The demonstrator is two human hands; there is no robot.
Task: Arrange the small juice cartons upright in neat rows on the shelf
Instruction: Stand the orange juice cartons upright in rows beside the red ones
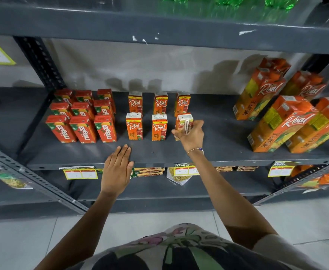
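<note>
Small orange Real juice cartons stand upright in two rows on the dark grey shelf (218, 152). The back row (160, 103) holds three. In the front row, two cartons (134, 126) stand free and my right hand (191, 134) is wrapped around a third carton (183, 121) at the row's right end, its straw side facing me. My left hand (117, 168) lies flat, fingers together, on the shelf's front edge and holds nothing. To the left, several red Maaza cartons (83, 115) stand in neat rows.
Large Real pineapple cartons (282, 123) lean at the shelf's right end. Green bottles (228, 0) sit on the shelf above. Yellow price tags (80, 173) hang on the front lip, with packets on the lower shelf. Slotted metal uprights (40, 61) frame the bay.
</note>
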